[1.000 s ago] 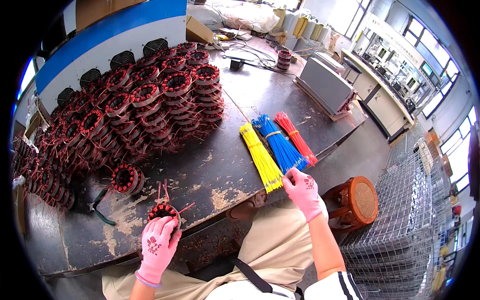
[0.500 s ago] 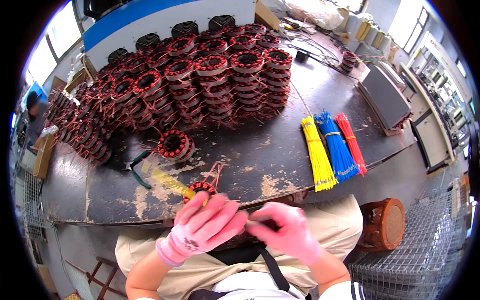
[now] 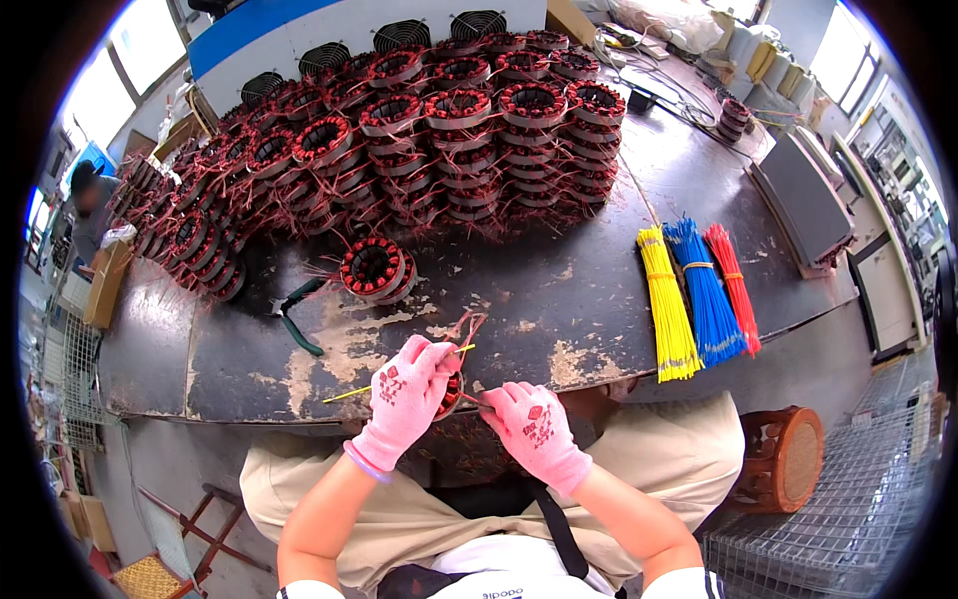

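Note:
At the table's front edge a small ring-shaped motor stator (image 3: 452, 395) with red windings is partly hidden behind my left hand (image 3: 409, 394). The pink-gloved fingers of that hand are closed on a thin yellow wire (image 3: 349, 395), which sticks out on both sides, and rest against the stator. Thin reddish lead wires (image 3: 469, 325) rise from the stator's far side. My right hand (image 3: 537, 431), also in a pink glove, pinches a reddish lead running from the stator's right side. A small dark tip shows at those fingers; its kind is unclear.
Behind stand many stacked stators (image 3: 459, 110), with a short stack (image 3: 377, 270) nearer. Green-handled pliers (image 3: 296, 319) lie left. Bundled yellow wires (image 3: 669, 304), blue wires (image 3: 707, 295) and red wires (image 3: 733, 290) lie right. A wooden stool (image 3: 783, 459) stands by my right knee; another person (image 3: 92, 215) is far left.
My left hand has moved forward and turned, and the yellow wire, blurred before, now lies across the stator. My right hand has shifted slightly, now pinching a lead. The whole view has shifted too.

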The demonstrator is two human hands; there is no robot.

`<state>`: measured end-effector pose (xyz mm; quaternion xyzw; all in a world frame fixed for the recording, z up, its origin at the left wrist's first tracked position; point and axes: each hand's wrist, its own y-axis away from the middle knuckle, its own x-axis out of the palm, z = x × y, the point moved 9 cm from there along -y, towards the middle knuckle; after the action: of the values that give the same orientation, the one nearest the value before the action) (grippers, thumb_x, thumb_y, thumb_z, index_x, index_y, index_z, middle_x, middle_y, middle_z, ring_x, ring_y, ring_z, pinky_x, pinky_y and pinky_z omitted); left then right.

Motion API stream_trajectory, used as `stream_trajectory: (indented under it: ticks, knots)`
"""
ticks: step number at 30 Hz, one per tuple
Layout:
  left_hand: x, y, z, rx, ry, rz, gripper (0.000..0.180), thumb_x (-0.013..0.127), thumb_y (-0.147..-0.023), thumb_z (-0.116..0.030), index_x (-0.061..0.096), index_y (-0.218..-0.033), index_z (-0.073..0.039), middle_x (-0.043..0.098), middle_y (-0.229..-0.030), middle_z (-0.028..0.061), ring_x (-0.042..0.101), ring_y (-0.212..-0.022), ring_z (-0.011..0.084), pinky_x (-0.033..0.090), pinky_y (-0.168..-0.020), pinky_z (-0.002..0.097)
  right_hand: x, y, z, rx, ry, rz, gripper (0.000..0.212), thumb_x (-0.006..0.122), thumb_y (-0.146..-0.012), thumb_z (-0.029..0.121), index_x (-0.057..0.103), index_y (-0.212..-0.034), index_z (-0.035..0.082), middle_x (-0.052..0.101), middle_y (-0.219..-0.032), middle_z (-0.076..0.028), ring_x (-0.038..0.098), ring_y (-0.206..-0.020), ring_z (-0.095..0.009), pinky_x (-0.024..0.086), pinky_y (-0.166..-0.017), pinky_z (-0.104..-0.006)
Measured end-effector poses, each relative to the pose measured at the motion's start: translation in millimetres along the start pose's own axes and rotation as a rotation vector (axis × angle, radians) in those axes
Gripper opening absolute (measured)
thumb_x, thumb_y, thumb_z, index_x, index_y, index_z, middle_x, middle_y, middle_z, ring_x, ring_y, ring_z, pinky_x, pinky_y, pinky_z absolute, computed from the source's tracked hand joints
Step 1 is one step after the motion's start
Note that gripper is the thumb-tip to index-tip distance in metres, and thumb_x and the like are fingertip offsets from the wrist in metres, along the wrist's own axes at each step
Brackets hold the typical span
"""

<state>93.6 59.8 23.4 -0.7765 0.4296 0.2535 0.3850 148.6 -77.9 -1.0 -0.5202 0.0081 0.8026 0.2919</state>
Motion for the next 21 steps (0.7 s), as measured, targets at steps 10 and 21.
stream_trajectory:
  ticks: [10,21]
  knots:
    - [3.7,-9.6,-0.7,-0.002,0.183,0.102,0.024,0.06,-0.092,0.001,0.066,-0.115,-0.005,0.058,-0.1,0.0124,0.066,-0.088,0.0322,0.053,-0.074,0.038,41.8,-60.4,-56.6,0.595,-0.889,0.602,0.027,0.064,-0.097,0.025,0.07,-0.102,0.0,0.068,-0.081,-0.001,0.062,-0.066,-0.007,0.048,-0.06,-0.0238]
    - [1.0,-6.8,0.9,-0.011,0.163,0.003,0.024,0.062,-0.096,-0.006,0.063,-0.12,-0.008,0.062,-0.103,0.012,0.067,-0.087,0.034,0.054,-0.072,0.0397,55.3,-45.8,-47.2,0.663,-1.185,0.646,0.018,0.065,-0.097,0.019,0.067,-0.11,0.006,0.067,-0.086,0.003,0.059,-0.069,-0.005,0.045,-0.058,-0.0211]
